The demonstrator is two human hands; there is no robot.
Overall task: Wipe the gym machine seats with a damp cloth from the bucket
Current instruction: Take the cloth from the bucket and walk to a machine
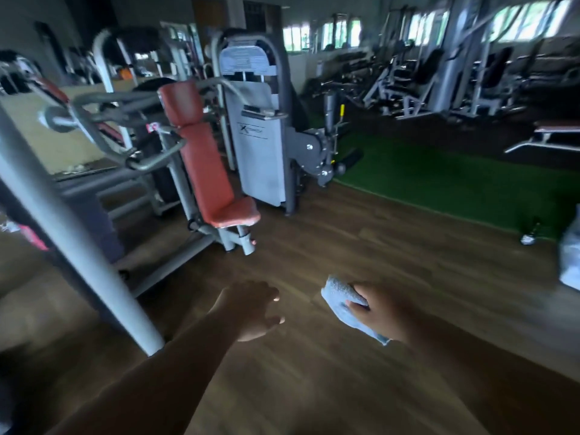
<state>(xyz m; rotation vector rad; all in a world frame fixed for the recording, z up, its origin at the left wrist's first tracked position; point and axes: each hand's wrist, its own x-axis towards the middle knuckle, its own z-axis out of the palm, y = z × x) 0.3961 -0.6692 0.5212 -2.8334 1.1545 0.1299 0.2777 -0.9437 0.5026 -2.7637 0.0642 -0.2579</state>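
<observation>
My right hand [381, 312] grips a folded light blue cloth [340, 298] low in the middle of the view, above the wooden floor. To its left, my left hand [251, 309] hangs with loosely curled fingers and holds nothing. Ahead and to the left stands a gym machine with a red seat [233, 213] and a long red backrest [201, 155]. Both hands are well short of that seat. No bucket is in view.
A thick white post [72, 233] slants across the left foreground. A grey weight stack [259, 152] stands behind the red seat. Green turf [455, 180] lies to the right, with a bottle [530, 235] and a white bag [569, 259] at its edge. More machines fill the background.
</observation>
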